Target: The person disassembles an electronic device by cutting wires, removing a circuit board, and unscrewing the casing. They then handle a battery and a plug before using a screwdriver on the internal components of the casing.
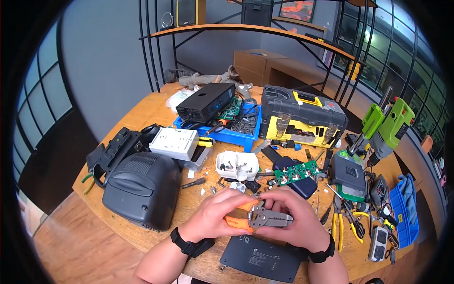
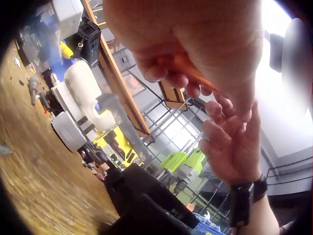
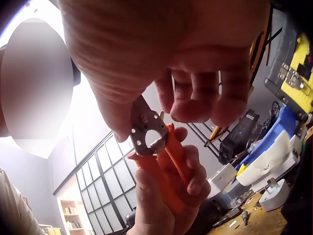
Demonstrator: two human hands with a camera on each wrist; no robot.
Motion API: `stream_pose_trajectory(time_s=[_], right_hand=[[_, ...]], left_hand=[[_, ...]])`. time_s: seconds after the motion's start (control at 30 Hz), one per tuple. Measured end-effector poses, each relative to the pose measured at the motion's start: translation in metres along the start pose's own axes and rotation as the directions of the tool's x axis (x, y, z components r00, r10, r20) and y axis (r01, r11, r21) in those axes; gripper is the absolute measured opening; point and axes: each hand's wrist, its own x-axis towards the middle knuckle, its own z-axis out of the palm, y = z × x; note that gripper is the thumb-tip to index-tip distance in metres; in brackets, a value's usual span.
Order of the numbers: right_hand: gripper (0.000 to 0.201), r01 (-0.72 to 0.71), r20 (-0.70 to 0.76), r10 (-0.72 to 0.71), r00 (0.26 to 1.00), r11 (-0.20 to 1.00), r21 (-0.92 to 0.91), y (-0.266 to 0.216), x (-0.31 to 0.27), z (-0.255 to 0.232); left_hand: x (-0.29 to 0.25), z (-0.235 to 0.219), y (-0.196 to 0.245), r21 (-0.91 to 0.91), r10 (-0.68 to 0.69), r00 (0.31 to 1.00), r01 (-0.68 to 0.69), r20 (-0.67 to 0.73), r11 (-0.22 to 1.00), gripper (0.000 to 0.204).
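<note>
A wire stripper (image 1: 272, 219) with orange handles and a grey metal head is held up in front of the body, over the near side of the table. My left hand (image 1: 208, 215) grips the orange handles, which stand spread apart. Around the metal head, my right hand (image 1: 302, 215) holds the tool with its thumb against the plate (image 3: 141, 120) and its fingers curved on the far side. Below the hands lies a flat dark panel (image 1: 262, 259) with printed text, partly covered by the right wrist.
Beyond the hands stand a white container (image 1: 242, 176) of small parts, a green circuit board (image 1: 298, 173) and a blue tray (image 1: 247, 143). A dark plastic housing (image 1: 142, 189) sits left. Pliers (image 1: 340, 232), a green drill (image 1: 395, 125) and a toolbox (image 1: 302, 111) occupy the right side.
</note>
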Motion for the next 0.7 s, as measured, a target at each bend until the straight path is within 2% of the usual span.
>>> stream_pose_trajectory(time_s=[0.33, 0.57, 0.7], right_hand=[[0.061, 0.035, 0.039, -0.036, 0.999, 0.999, 0.039, 0.0032, 0.0, -0.006], [0.06, -0.011, 0.049, 0.008, 0.999, 0.998, 0.068, 0.0059, -0.0014, -0.0062], [0.05, -0.017, 0.034, 0.014, 0.999, 0.996, 0.088, 0.0076, -0.0015, -0.0049]], left_hand=[[0.0016, 0.0009, -0.0008, -0.004, 0.036, 0.999, -0.036, -0.014, 0.999, 0.075], [0.0011, 0.0018, -0.001, -0.005, 0.024, 1.0, -0.024, -0.013, 1.0, 0.075], [-0.0011, 0.0024, -0.0028, 0.005, -0.004, 1.0, 0.004, 0.002, 1.0, 0.076]])
